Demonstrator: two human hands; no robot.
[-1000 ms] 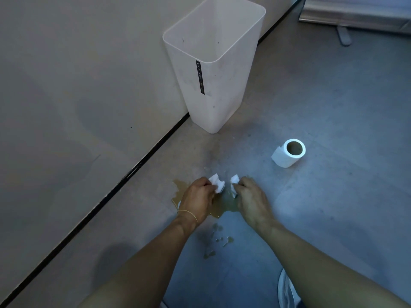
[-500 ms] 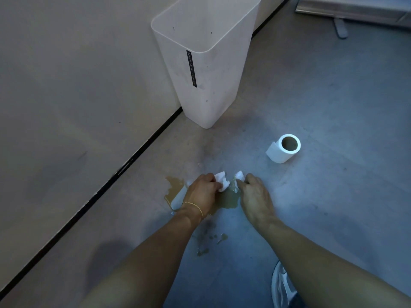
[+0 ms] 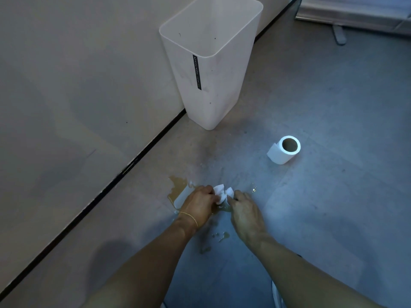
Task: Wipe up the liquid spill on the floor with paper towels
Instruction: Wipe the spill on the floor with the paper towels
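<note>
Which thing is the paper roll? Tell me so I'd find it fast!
Find the tall white waste bin by the wall. On the grey floor to its right, nearer the person, a paper roll lies on its side. It is a neat round tube with a hollow core, unlike the crumpled paper towel at the brown spill.
</note>
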